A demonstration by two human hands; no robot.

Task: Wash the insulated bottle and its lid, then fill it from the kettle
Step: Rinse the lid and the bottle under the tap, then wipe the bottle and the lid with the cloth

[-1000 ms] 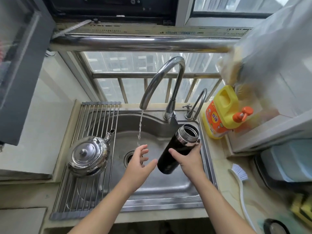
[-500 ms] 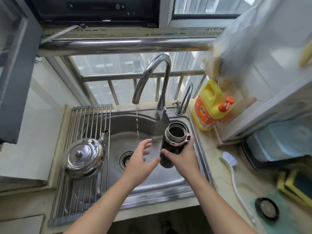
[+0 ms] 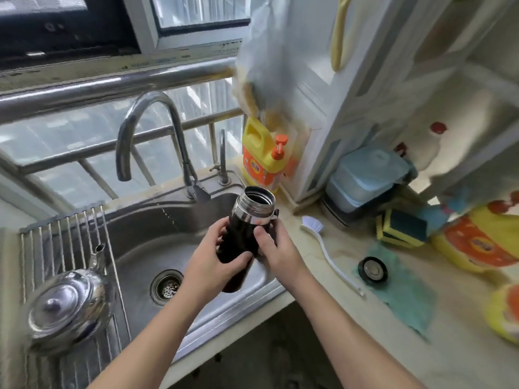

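Head view: across the sink (image 3: 146, 240), the kettle (image 3: 67, 307) is seen on the rack (image 3: 42, 248) at 8 o'clock, untouched, so filling is judged not yet begun. The open insulated bottle (image 3: 241, 237) is gripped at centre by the left hand (image 3: 207, 265) and right hand (image 3: 278, 254). Its lid (image 3: 373, 270) is left on the tabletop (image 3: 365, 332) at 4 o'clock. Whether either is washed cannot be told.
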